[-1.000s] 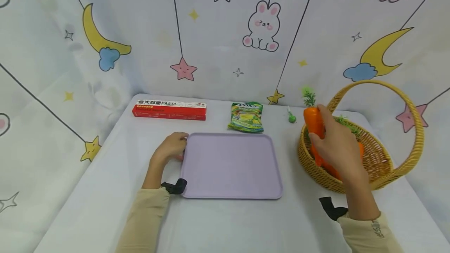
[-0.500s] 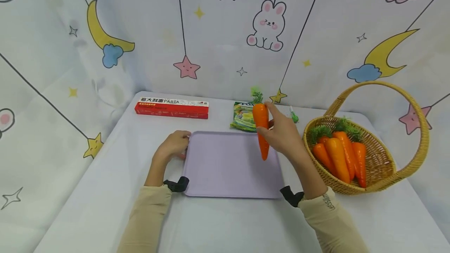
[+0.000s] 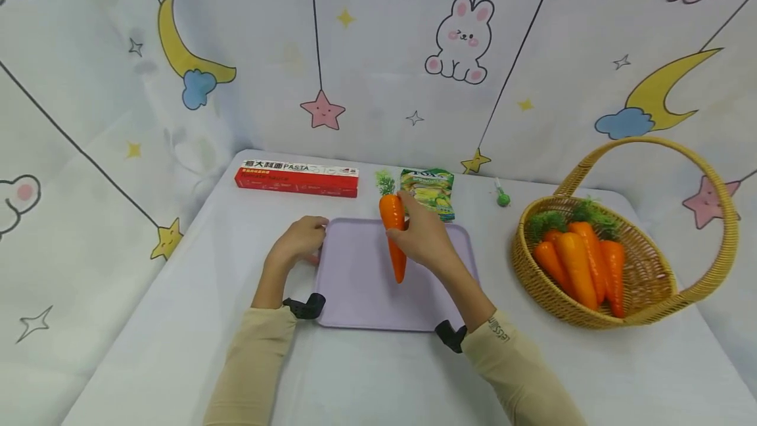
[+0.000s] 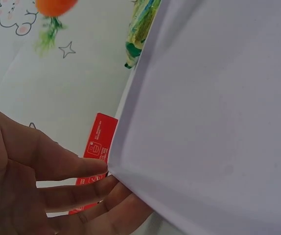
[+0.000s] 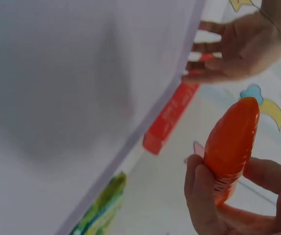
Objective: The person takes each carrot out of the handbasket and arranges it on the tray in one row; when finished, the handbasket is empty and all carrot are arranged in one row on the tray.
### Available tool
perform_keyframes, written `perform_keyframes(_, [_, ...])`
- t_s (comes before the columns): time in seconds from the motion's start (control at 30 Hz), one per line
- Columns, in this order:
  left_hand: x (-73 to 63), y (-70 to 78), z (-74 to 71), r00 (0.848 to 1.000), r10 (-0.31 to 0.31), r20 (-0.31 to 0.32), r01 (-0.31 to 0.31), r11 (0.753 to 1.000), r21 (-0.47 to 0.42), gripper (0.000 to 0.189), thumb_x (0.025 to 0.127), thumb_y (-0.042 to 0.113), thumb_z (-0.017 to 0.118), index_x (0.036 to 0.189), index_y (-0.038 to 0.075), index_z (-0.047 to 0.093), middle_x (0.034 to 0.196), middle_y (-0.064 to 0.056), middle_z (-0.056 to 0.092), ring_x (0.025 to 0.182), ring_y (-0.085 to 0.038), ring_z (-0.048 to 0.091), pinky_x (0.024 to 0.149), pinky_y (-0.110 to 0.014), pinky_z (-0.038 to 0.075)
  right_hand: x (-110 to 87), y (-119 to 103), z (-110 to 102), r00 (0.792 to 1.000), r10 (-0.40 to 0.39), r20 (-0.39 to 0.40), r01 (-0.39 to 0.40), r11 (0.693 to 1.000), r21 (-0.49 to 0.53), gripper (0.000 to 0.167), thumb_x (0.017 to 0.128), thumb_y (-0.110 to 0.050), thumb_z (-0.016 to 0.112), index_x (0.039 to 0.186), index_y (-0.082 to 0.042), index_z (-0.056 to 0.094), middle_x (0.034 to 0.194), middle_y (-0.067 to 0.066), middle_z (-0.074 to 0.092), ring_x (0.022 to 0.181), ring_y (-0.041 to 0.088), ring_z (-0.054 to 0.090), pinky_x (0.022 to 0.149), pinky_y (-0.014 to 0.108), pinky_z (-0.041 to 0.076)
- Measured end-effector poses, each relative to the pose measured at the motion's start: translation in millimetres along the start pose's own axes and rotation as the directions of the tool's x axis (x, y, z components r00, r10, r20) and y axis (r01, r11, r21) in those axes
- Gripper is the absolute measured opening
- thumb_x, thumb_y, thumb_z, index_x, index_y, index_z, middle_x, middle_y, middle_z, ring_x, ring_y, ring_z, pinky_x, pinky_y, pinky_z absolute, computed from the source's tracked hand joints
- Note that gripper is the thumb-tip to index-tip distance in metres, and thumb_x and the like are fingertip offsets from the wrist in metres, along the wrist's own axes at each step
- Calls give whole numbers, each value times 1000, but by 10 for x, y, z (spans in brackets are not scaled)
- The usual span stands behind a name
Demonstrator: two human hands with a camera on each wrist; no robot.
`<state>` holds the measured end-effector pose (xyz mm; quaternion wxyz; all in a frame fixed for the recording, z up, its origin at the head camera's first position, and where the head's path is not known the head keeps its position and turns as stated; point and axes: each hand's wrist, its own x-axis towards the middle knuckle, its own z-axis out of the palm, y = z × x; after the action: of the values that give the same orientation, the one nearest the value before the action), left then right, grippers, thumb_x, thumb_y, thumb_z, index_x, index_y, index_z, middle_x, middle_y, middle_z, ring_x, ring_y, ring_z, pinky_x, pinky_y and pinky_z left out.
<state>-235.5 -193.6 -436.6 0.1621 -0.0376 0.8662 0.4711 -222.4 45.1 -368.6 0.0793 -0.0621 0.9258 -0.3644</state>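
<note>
In the head view an orange carrot (image 3: 394,236) with a feathery green top hangs tip-down over the lilac tray (image 3: 361,294). My right hand (image 3: 422,232) pinches it between thumb and fingers from the right side. The right wrist view shows the carrot's (image 5: 231,142) glossy body held in the fingertips. My left hand (image 3: 300,240) is at the tray's left edge. In the left wrist view its fairly straight fingers (image 4: 89,167) touch the rim at one corner. Nothing lies on the visible part of the tray.
A wicker basket (image 3: 538,288) with a tall handle and several carrots (image 3: 576,268) stands at the right. Behind the tray lie a red pasta box (image 3: 296,179), a green-yellow packet (image 3: 432,190) and a small green item (image 3: 502,198). A patterned curtain (image 3: 266,51) hangs behind.
My right hand has brought the carrot leftward out of the basket to over the tray. My left hand has stayed at the tray's left edge. The head view has shifted slightly.
</note>
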Motion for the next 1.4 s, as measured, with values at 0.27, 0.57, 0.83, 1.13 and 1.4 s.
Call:
perform_keyframes(0.27, [13,20,-1,1000,-22,-4,22,1000,8,48,103,10,41,148,-6,47,138,-27,55,111,-38,59,76,-41,64,78,-86,443,998,21,66,-20,1000,-15,74,91,-15,74,156,-10,39,121,14,66,94,28,62,77,37,60])
perform_keyframes(0.57, [13,19,-14,1000,-13,5,13,1000,19,48,102,10,41,147,-7,48,144,-28,52,112,-39,59,73,-40,64,108,-184,867,990,-12,138,11,1000,3,69,90,-12,72,152,-3,42,110,14,65,88,28,62,78,40,60])
perform_keyframes(0.83, [-1,26,-27,1000,-1,11,1,1000,12,50,100,9,38,146,-8,48,147,-28,50,114,-38,59,72,-41,64,116,-241,1070,991,2,137,-3,1000,13,58,87,-11,75,138,0,49,95,11,63,76,26,62,65,35,58])
perform_keyframes(1.13, [-11,42,-34,1000,-2,8,2,1000,-2,51,97,9,40,143,-11,50,145,-28,51,122,-41,57,72,-41,64,124,-286,1141,992,-15,123,13,1000,13,55,85,-11,75,131,4,49,88,11,62,70,26,61,58,33,55])
perform_keyframes(1.4, [-16,41,-32,1000,9,2,-9,1000,15,49,97,11,43,140,-10,53,140,-28,56,119,-42,58,80,-46,63,108,-303,1182,994,-44,97,46,999,-10,52,88,-12,74,130,5,48,81,10,61,62,24,60,51,29,53])
